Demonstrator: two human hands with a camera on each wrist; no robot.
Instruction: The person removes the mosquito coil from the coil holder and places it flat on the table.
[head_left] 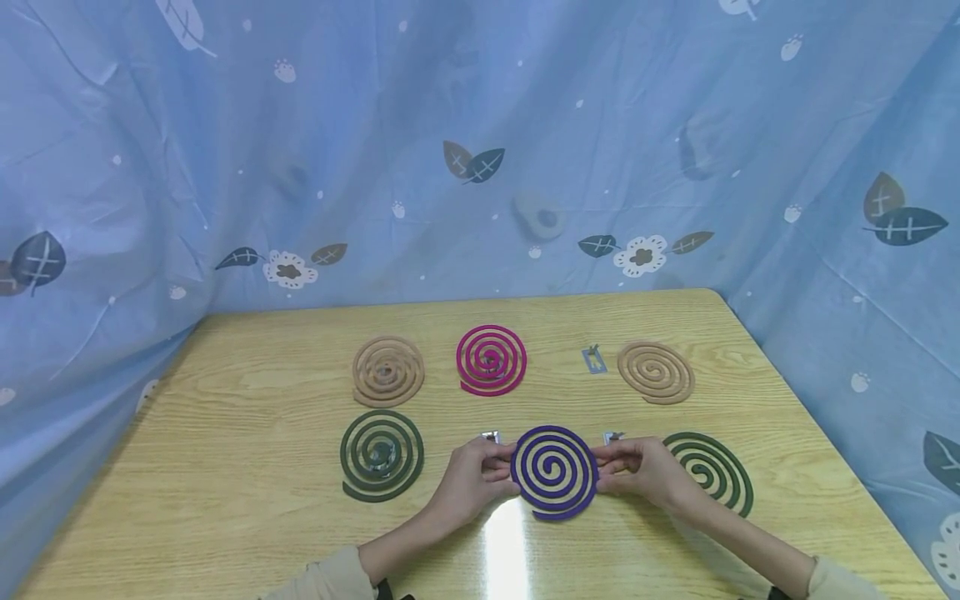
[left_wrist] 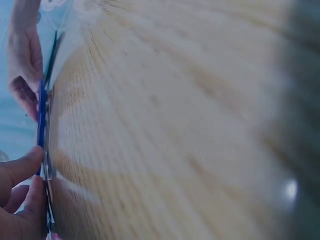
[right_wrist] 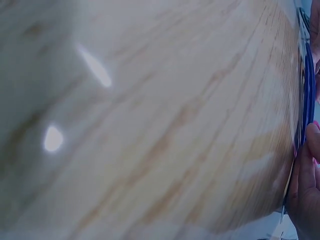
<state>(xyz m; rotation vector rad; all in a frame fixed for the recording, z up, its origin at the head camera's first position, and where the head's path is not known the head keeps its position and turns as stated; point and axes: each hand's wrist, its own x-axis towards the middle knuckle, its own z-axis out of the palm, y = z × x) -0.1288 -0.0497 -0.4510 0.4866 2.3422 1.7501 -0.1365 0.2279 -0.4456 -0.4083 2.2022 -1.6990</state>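
Observation:
Between my two hands is a purple mosquito coil (head_left: 552, 467), its spiral face visible in the head view. My left hand (head_left: 468, 483) pinches its left rim between thumb and fingers. On the opposite rim, my right hand (head_left: 647, 472) pinches it the same way. Both wrist views show the coil edge-on, as a thin blue strip (left_wrist: 42, 117) close over the table. Small metal coil stands lie just behind the hands, one by the left fingers (head_left: 490, 436) and another by the right fingers (head_left: 611, 437). The right forearm and hand partly cover a dark green coil (head_left: 702, 475).
Another dark green coil (head_left: 381, 452) lies left of my hands over a metal stand. Along the back are a tan coil (head_left: 387, 372), a magenta coil (head_left: 491, 359), a bare metal stand (head_left: 595, 360) and a second tan coil (head_left: 653, 372). A blue patterned curtain (head_left: 420, 208) hangs behind the table.

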